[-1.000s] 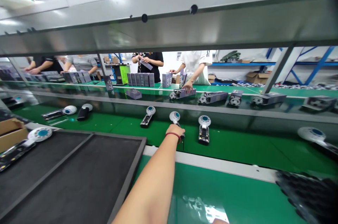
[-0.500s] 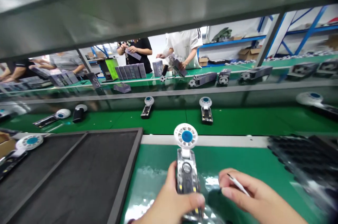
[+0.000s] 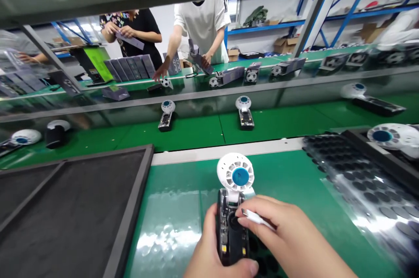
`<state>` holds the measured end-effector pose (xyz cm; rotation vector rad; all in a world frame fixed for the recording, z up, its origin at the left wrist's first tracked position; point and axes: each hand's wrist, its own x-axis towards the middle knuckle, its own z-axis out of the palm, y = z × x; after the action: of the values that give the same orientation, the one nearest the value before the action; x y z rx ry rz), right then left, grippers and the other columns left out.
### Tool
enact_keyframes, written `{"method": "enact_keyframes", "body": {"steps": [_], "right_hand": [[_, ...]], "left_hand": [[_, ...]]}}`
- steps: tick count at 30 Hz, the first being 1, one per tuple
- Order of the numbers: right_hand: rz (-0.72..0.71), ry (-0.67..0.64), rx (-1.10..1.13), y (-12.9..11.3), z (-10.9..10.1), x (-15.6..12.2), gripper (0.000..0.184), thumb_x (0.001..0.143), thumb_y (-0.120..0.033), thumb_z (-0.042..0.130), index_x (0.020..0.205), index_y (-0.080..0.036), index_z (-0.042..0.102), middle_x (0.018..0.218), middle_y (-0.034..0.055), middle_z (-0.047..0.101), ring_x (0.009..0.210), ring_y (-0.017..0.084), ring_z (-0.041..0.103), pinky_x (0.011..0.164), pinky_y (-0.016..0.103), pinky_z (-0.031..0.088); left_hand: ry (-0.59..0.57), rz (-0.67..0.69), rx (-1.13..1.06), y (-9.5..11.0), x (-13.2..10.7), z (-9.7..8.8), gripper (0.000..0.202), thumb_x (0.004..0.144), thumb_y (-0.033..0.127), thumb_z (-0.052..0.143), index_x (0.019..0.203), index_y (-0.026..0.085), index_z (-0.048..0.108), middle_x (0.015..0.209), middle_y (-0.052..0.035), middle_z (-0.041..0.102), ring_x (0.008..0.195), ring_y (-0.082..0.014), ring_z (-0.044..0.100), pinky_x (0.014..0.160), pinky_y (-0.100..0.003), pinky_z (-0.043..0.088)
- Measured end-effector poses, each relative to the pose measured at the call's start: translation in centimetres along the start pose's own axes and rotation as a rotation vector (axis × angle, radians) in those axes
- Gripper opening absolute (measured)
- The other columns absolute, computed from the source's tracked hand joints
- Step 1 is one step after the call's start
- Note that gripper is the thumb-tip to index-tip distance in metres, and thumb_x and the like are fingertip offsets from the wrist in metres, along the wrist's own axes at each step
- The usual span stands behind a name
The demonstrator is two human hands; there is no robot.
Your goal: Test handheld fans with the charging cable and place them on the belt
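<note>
My left hand [image 3: 212, 249] grips a small hand-held fan [image 3: 233, 208] by its dark see-through handle, low in the middle of the view. Its white round head with a blue centre points away from me. My right hand [image 3: 288, 234] is pinched on a thin white tool [image 3: 257, 218], whose tip rests on a round black spot at the top of the handle. Both hands hover over a shiny clear sheet [image 3: 170, 234] lying on the green bench.
A black tray [image 3: 65, 208] lies at the left. A clear sheet of several black round pads [image 3: 353, 177] lies at the right, a fan head [image 3: 389, 136] beyond it. More fans [image 3: 244, 112] ride the green belt. Other people handle boxes [image 3: 129, 68] across the line.
My left hand took a fan off the belt and drew it close over the bench. My right hand came in with the white tool and set it against the handle.
</note>
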<state>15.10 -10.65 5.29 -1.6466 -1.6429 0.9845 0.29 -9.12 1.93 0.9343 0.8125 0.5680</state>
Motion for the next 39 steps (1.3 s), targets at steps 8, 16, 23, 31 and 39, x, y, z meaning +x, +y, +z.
{"method": "enact_keyframes", "body": {"steps": [8,16,23,31,39], "right_hand": [[-0.016,0.006,-0.061,-0.1,0.3,-0.2,0.021,0.077,-0.011,0.044,0.07,-0.026,0.057,0.073,-0.0032,0.06,0.068,0.015,0.056,0.059,0.022,0.041],[-0.057,-0.005,-0.091,-0.1,0.5,-0.4,0.025,0.076,-0.01,0.043,0.08,-0.028,0.06,0.078,-0.0017,0.059,0.07,0.016,0.056,0.061,0.025,0.043],[-0.126,0.037,-0.36,-0.3,1.0,-0.8,0.032,0.068,-0.004,0.04,0.077,-0.029,0.059,0.086,-0.0015,0.057,0.067,0.017,0.056,0.056,0.027,0.045],[-0.016,0.113,-0.252,0.2,1.9,-0.7,0.039,0.071,-0.012,0.039,0.102,-0.034,0.046,0.106,-0.0008,0.049,0.066,0.017,0.057,0.057,0.03,0.045],[0.077,0.17,0.263,0.2,-0.2,-0.1,0.018,0.086,-0.037,0.034,0.081,-0.026,0.048,0.069,-0.0046,0.047,0.064,0.014,0.046,0.056,0.021,0.038]], "left_hand": [[0.063,-0.122,0.074,0.7,-0.3,0.6,0.078,0.055,0.018,0.061,0.116,0.021,0.012,0.083,-0.0026,0.054,0.056,-0.0112,0.051,0.055,-0.028,0.039],[0.097,-0.124,0.133,0.7,-0.3,0.8,0.072,0.054,0.013,0.053,0.115,0.022,0.016,0.075,0.0008,0.054,0.055,-0.0132,0.053,0.055,-0.03,0.04],[0.174,-0.158,0.18,1.5,-0.5,1.5,0.071,0.052,0.013,0.054,0.115,0.019,0.02,0.074,0.0003,0.057,0.062,-0.015,0.053,0.058,-0.029,0.041],[0.188,-0.139,0.214,1.4,-0.4,1.5,0.071,0.053,0.014,0.055,0.115,0.021,0.02,0.076,0.0004,0.056,0.065,-0.0156,0.053,0.06,-0.029,0.041],[-0.025,-0.102,-0.043,1.2,-0.6,0.1,0.081,0.055,0.027,0.072,0.115,0.024,0.018,0.076,-0.0003,0.056,0.056,-0.0124,0.055,0.054,-0.025,0.038]]}}
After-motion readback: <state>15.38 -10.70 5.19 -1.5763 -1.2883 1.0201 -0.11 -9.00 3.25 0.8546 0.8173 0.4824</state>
